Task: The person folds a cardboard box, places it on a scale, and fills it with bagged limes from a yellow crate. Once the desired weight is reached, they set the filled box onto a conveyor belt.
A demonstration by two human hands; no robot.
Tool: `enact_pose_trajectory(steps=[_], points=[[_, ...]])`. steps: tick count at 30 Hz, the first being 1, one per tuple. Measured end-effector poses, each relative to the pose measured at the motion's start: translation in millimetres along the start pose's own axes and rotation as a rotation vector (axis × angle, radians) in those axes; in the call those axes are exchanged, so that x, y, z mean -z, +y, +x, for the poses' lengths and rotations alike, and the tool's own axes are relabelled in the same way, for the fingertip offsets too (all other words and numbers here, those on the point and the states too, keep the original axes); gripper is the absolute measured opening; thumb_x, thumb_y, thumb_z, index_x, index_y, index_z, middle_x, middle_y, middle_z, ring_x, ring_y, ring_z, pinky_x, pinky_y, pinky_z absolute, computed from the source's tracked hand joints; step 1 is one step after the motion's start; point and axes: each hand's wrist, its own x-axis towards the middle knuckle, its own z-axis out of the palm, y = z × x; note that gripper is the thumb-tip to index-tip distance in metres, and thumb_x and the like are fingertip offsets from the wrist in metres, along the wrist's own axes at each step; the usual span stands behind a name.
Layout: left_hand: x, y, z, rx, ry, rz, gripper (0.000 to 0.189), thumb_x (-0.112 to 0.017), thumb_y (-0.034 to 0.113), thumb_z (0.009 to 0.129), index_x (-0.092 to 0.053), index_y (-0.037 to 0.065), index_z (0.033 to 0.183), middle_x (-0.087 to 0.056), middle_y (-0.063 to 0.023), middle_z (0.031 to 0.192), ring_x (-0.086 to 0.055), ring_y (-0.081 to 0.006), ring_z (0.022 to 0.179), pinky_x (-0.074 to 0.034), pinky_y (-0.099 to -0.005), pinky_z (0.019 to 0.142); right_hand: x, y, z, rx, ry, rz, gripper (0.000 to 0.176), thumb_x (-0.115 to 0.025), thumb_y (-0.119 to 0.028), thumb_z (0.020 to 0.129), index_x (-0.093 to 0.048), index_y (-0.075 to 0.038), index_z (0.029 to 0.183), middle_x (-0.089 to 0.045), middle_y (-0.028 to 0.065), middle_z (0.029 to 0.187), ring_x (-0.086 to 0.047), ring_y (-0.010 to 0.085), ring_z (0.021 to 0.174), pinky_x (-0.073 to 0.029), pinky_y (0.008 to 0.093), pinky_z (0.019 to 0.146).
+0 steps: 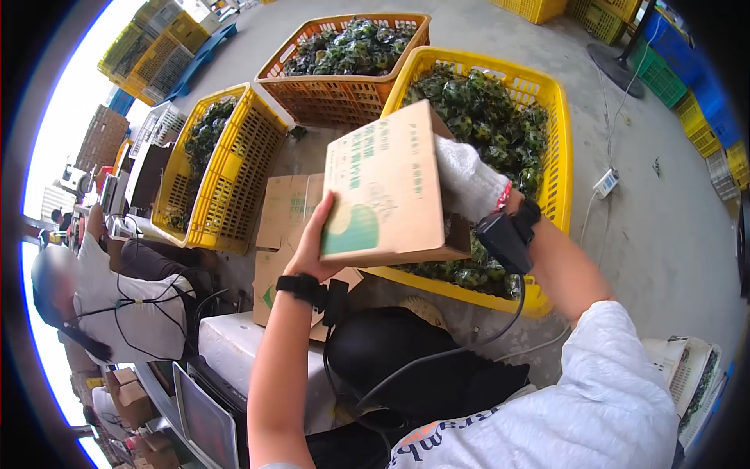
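A printed cardboard box (383, 187) is held up in front of me, tilted, with green lettering and a green patch on its face. My left hand (316, 242), bare, grips its left lower side. In a white knitted glove, my right hand (471, 181) reaches to the box's right side, its fingers hidden behind or inside the carton. Beneath the right hand stands a yellow plastic crate (556, 156) full of small dark-green items in clear wrapping (469, 98). Below the left hand lie more flattened or folded cardboard boxes (273, 227).
Another yellow crate (234, 176) and an orange-brown crate (336, 94) hold similar green items. A seated person (133, 305) is at the left. A white foam box (234, 344) stands near my legs. A cable with a white power strip (605, 184) runs along the floor at the right.
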Motion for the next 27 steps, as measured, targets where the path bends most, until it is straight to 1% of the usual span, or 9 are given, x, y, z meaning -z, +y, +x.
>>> enact_pose_trajectory(steps=[2, 4, 6, 7, 9, 13, 24, 26, 27], points=[[15.9, 3.9, -19.4, -0.018, -0.156, -0.192, 0.056, -0.051, 0.051, 0.103, -0.055, 0.01, 0.141, -0.064, -0.0107, 0.135, -0.065, -0.0255, 0.118, -0.05, -0.0438, 0.104, 32.6, -30.9, 33.5, 0.17, 0.108, 0.089, 0.036, -0.049, -0.027, 0.106, -0.059, -0.006, 0.134, -0.065, 0.007, 0.133, -0.068, 0.0294, 0.106, -0.058, 0.0398, 0.089], [38.4, 3.5, -39.1, -0.082, -0.086, -0.174, 0.065, -0.051, 0.06, 0.099, -0.054, 0.013, 0.144, -0.062, -0.0106, 0.139, -0.06, -0.028, 0.126, -0.045, -0.0472, 0.108, 64.4, -67.1, 62.0, -0.475, 0.018, 1.056, 0.035, -0.051, -0.026, 0.106, -0.062, -0.005, 0.131, -0.065, 0.0083, 0.134, -0.069, 0.0283, 0.104, -0.057, 0.0385, 0.091], [53.7, -2.0, -55.4, -0.052, -0.209, -0.276, 0.069, -0.047, 0.066, 0.097, -0.056, 0.016, 0.143, -0.062, -0.0101, 0.139, -0.06, -0.0317, 0.125, -0.044, -0.0526, 0.108, 72.0, -30.5, 57.5, -0.399, 0.159, 1.112, 0.035, -0.055, -0.032, 0.106, -0.069, -0.005, 0.123, -0.07, 0.0079, 0.121, -0.066, 0.0148, 0.108, -0.056, 0.0311, 0.095], [65.2, -9.0, -60.6, -0.026, -0.3, -0.452, 0.071, -0.045, 0.07, 0.095, -0.057, 0.018, 0.142, -0.062, -0.0094, 0.139, -0.059, -0.0346, 0.126, -0.041, -0.0575, 0.109, 65.4, -5.5, 52.5, -0.49, 0.226, 0.951, 0.036, -0.056, -0.034, 0.105, -0.068, -0.005, 0.124, -0.07, 0.008, 0.12, -0.066, 0.0123, 0.107, -0.056, 0.0297, 0.091], [97.6, -31.8, -74.3, -0.132, -0.204, -0.372, 0.072, -0.047, 0.072, 0.093, -0.062, 0.017, 0.137, -0.062, -0.0089, 0.139, -0.058, -0.0344, 0.126, -0.041, -0.058, 0.109, 37.7, 63.4, 24.7, -0.644, 0.044, 0.211, 0.06, -0.062, -0.053, 0.096, -0.062, -0.006, 0.133, -0.067, 0.0165, 0.129, -0.065, 0.0316, 0.116, -0.051, 0.0403, 0.098], [104.8, -47.9, -110.8, -0.37, 0.011, -0.277, 0.071, -0.05, 0.072, 0.092, -0.064, 0.017, 0.134, -0.064, -0.0087, 0.137, -0.059, -0.033, 0.123, -0.041, -0.0564, 0.109, -30.2, 117.7, -42.0, -1.259, -0.439, -0.34, 0.118, -0.071, -0.081, 0.067, -0.03, -0.023, 0.16, -0.026, 0.0262, 0.162, -0.031, 0.0499, 0.145, -0.033, 0.0558, 0.117], [26.3, -75.8, -191.6, -0.546, 0.599, -0.258, 0.067, -0.054, 0.071, 0.092, -0.067, 0.017, 0.129, -0.066, -0.0073, 0.133, -0.062, -0.0289, 0.118, -0.042, -0.0526, 0.107, -64.3, 57.5, -63.1, -0.716, -0.611, -0.497, 0.087, -0.087, -0.047, 0.065, -0.057, -0.019, 0.141, -0.034, 0.0258, 0.153, -0.037, 0.0514, 0.132, -0.043, 0.0546, 0.107], [106.8, -100.7, -171.0, -0.414, -0.379, -0.669, 0.064, -0.057, 0.069, 0.091, -0.067, 0.017, 0.127, -0.068, -0.0052, 0.13, -0.063, -0.024, 0.115, -0.044, -0.0482, 0.104, -68.6, 57.2, -62.2, -0.638, -0.69, -0.533, 0.087, -0.089, -0.042, 0.062, -0.057, -0.019, 0.139, -0.033, 0.0282, 0.154, -0.036, 0.0543, 0.135, -0.041, 0.0555, 0.11], [103.0, -103.4, -176.0, -0.43, -0.321, -0.697, 0.064, -0.056, 0.069, 0.092, -0.068, 0.017, 0.126, -0.07, -0.005, 0.126, -0.065, -0.0227, 0.112, -0.046, -0.0449, 0.099, -70.8, 64.6, -60.9, -0.618, -0.745, -0.568, 0.09, -0.09, -0.039, 0.061, -0.055, -0.021, 0.142, -0.033, 0.0277, 0.155, -0.039, 0.052, 0.134, -0.043, 0.0541, 0.109]])
